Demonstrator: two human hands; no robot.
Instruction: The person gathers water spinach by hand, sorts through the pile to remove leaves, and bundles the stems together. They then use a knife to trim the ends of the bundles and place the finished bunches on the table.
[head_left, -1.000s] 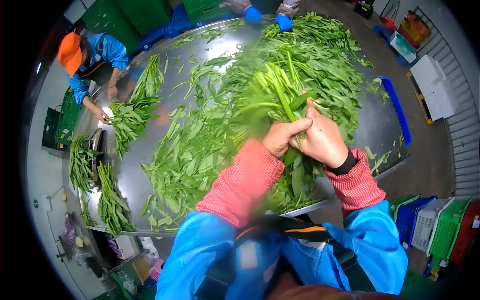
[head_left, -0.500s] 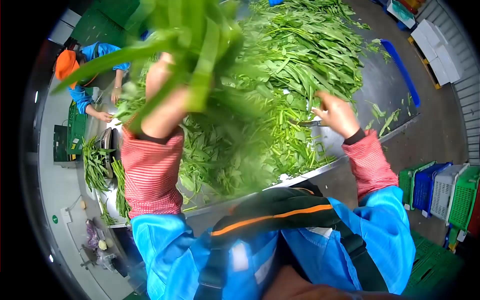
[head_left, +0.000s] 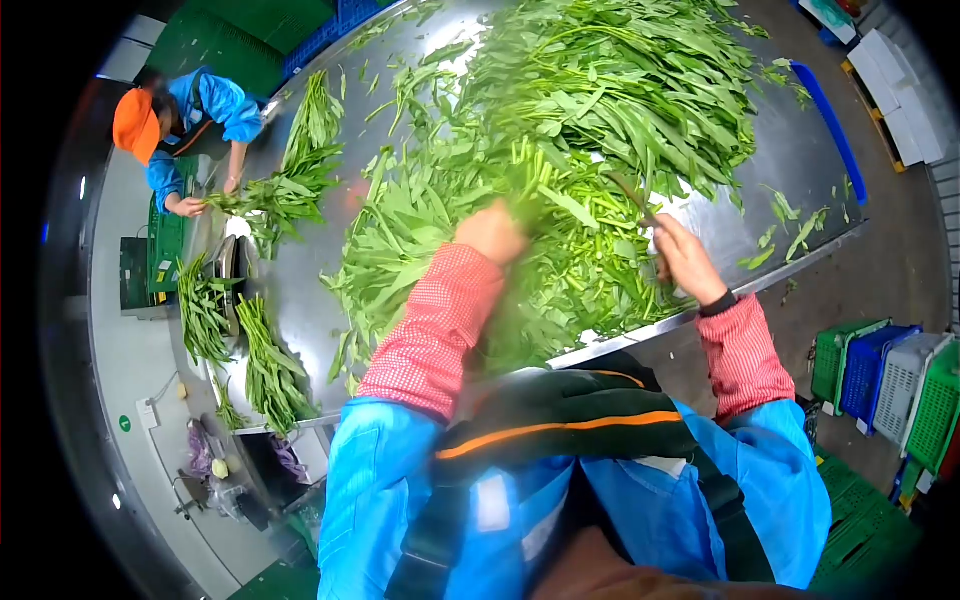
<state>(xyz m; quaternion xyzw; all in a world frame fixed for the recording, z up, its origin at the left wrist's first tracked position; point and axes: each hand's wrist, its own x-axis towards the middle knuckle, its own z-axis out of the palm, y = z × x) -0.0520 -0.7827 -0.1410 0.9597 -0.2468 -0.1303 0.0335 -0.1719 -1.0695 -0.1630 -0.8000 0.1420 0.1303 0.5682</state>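
Note:
My left hand is closed around a bunch of leafy greens that look like water spinach, low over the table. The bunch is smeared by motion, with its cut stem ends pointing away from me. My right hand grips a knife, whose thin dark blade points up and left over the chopped stems; the handle is mostly hidden in my fingers. Short cut stem pieces lie heaped between my hands. Beyond them spreads a large pile of long-leaved greens.
The metal table has a blue edge strip at right. A co-worker in an orange cap handles greens at the far left, near a scale and tied-looking bunches. Plastic crates stand on the floor at right.
My left hand has come down and right from high at the upper left, bringing the bunch to the table beside the cut stems. The knife blade now tilts upward.

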